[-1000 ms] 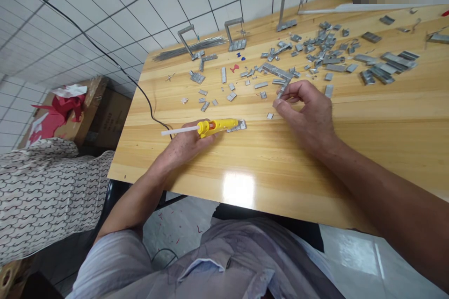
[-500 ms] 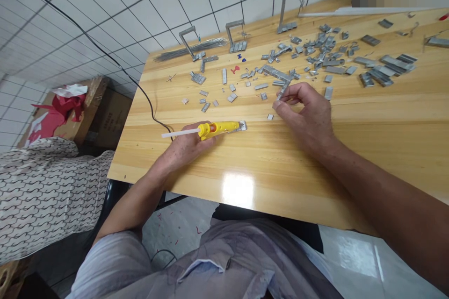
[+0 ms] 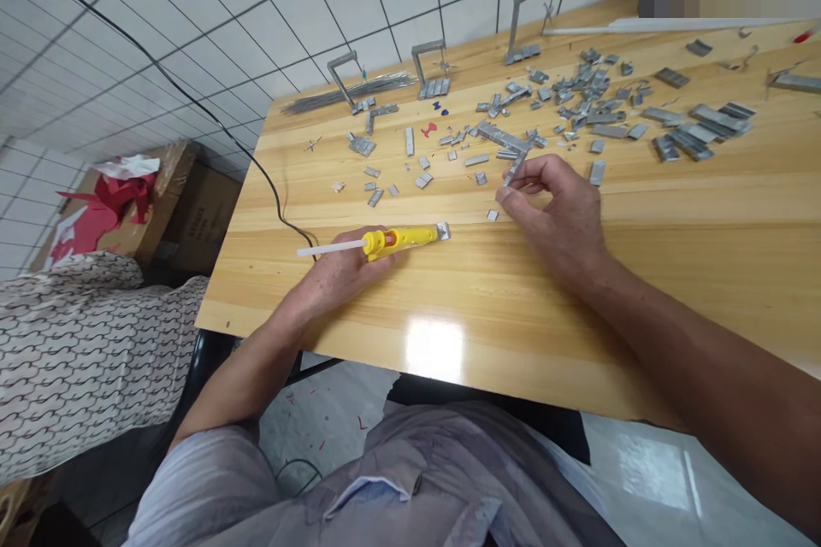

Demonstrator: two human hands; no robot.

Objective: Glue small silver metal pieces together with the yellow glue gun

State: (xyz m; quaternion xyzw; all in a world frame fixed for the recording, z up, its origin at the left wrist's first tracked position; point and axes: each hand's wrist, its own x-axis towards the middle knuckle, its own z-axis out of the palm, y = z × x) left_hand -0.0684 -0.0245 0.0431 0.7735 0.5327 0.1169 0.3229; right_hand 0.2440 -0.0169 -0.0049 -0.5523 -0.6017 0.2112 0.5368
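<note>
"Glue gun (image 3: 410, 237): where do we have it?"

"We grip it in our left hand (image 3: 339, 272), over the table (image 3: 308, 205), its front end at a small grey piece (image 3: 444, 231); we cannot tell whether they touch."

"And our right hand (image 3: 564, 218)?"

"We pinch one end of an L-shaped grey strip (image 3: 504, 137) between thumb and fingers, near a small square tile (image 3: 493, 214)."

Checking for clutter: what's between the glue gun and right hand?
In the head view: a gray piece by the glue gun, then a small square piece nearer the right hand.
</note>
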